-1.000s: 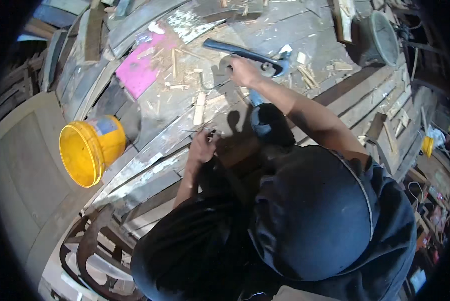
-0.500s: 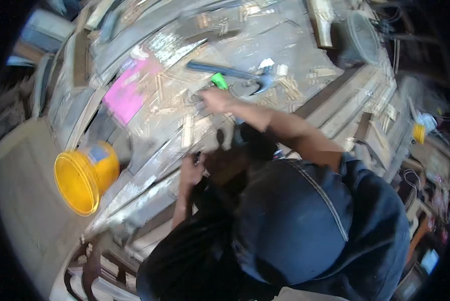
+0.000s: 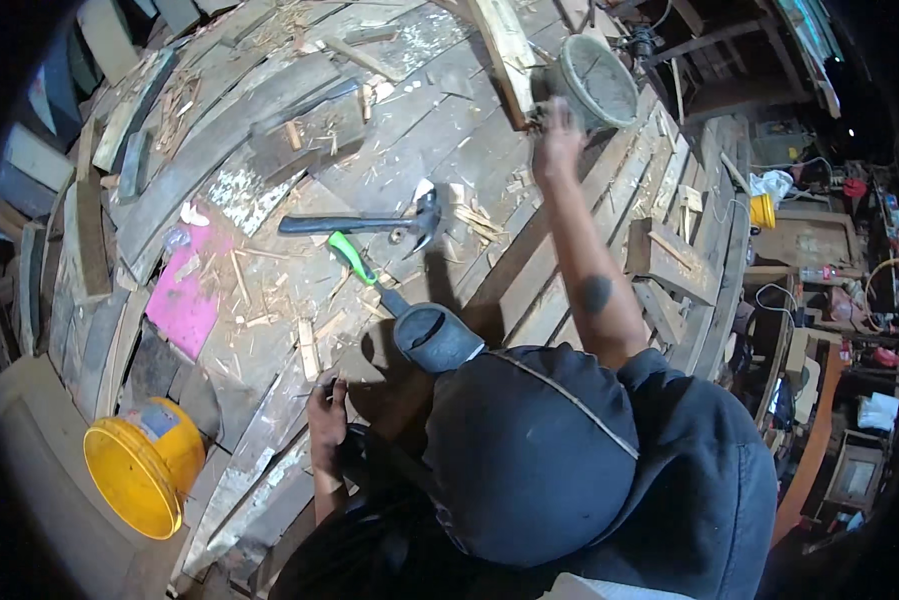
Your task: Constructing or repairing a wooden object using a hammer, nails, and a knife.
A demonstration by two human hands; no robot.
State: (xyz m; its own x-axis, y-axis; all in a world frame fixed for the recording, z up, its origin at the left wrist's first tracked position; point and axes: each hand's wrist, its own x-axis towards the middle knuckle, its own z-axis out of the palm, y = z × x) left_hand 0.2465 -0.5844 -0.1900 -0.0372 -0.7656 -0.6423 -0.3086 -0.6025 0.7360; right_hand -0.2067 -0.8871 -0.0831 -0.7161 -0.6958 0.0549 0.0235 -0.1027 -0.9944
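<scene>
My right arm stretches forward, and my right hand [image 3: 557, 150], smeared by motion, is beside the grey bucket [image 3: 566, 75] and the end of a light wooden plank [image 3: 509, 60]. Whether its fingers grip anything is unclear. Near front left, my left hand [image 3: 327, 415] has its fingers curled together; what they hold, if anything, is too dark to name. A claw hammer [image 3: 349, 226] lies on the boards between my hands. Below it rests a green-handled tool [image 3: 349, 255], its flat end partly hidden by my grey shoe [image 3: 437, 340].
A yellow bucket [image 3: 134, 485] lies tipped at the left. Wood chips surround a pink sheet [image 3: 184, 295]. Wooden beams [image 3: 594, 220] run along the right, with a wood block [image 3: 671, 262] on them. My bent knee [image 3: 534, 450] fills the lower middle.
My right hand has gone from beside the green-handled tool out to the grey bucket and plank end. The view has turned and shifted, and more of the green-handled tool now shows.
</scene>
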